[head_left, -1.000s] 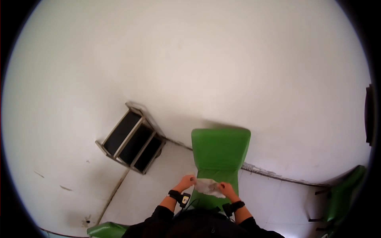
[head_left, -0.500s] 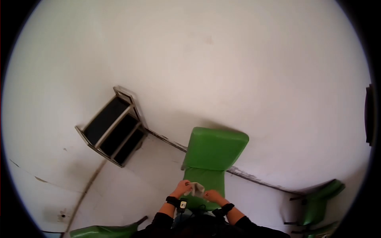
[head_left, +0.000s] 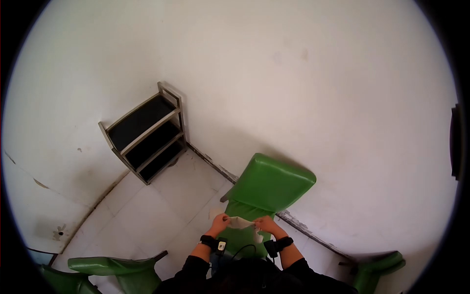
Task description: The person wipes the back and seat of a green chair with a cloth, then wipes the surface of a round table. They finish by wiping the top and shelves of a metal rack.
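A small pale cloth (head_left: 241,223) is stretched between my two hands, above the seat of the green chair (head_left: 278,182). My left hand (head_left: 219,224) pinches its left end with closed fingers. The other end is gripped by my right hand (head_left: 267,224), and a loose part of the fabric hangs below those fingers. Both wrists wear black straps with small devices. The chair's padded back leans close to the wall behind it.
A three-tier cart (head_left: 142,117) with black shelves stands in the corner at left. More green chairs appear at lower left (head_left: 115,266) and lower right (head_left: 377,269). A dark object (head_left: 455,142) is at the far right edge.
My hands have moved apart, and the cloth between them has gone from bunched to spread out. The view has shifted, showing more of the lower-left chairs.
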`<state>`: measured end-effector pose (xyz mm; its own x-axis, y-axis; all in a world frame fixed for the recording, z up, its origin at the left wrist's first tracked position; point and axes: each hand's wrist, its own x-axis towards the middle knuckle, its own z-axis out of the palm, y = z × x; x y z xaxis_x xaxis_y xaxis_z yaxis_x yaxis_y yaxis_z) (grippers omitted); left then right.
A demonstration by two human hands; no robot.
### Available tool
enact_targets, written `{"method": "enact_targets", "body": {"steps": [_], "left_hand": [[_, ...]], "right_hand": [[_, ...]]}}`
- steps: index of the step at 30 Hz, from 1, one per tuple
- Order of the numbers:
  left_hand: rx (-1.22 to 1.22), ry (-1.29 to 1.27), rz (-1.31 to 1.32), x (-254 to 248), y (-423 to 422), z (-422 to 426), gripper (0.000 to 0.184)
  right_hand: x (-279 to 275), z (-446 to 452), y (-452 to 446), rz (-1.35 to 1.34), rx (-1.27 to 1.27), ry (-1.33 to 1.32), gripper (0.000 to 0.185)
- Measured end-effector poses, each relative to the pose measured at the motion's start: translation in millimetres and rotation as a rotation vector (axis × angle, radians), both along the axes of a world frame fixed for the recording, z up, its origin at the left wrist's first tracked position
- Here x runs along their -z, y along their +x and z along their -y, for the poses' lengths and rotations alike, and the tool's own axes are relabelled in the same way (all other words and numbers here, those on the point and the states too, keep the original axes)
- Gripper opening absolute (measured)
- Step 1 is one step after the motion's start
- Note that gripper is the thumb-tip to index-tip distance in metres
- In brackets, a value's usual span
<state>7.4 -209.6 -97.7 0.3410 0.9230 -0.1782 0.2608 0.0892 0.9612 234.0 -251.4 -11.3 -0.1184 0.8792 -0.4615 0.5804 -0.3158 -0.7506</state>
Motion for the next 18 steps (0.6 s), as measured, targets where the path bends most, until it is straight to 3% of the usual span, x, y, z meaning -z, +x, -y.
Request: {"method": "enact_targets", "body": {"steps": [3, 6, 13, 16, 18], "left_hand": [[-0.001, -0.011, -0.023, -8.7, 14.3, -4.9, 0.016], [0.062, -0.029, 0.008, -8.2, 41.0, -13.5, 0.016], [0.020, -0.107, 0.066, -26.0, 136.5, -13.6, 0.016], [0.005, -0.127, 0.015, -14.5, 200.0, -1.2, 0.015], [0.023, -0.002, -0.145, -2.8, 242.3, 8.3, 0.016]], "right_hand": [[-18.0, -14.7, 4.8, 0.029, -0.019, 0.142, 0.022], [-26.0, -16.7, 29.7, -0.023, 0.128, 0.053, 0.021], [6.6, -15.4, 139.7, -0.266, 0.368, 0.056, 0.020], [26.8, -24.7, 195.1, -0.323, 0.369, 0.120, 0.019], [32.6, -32.9, 230.9, -0.416, 0.328, 0.115, 0.018]]}}
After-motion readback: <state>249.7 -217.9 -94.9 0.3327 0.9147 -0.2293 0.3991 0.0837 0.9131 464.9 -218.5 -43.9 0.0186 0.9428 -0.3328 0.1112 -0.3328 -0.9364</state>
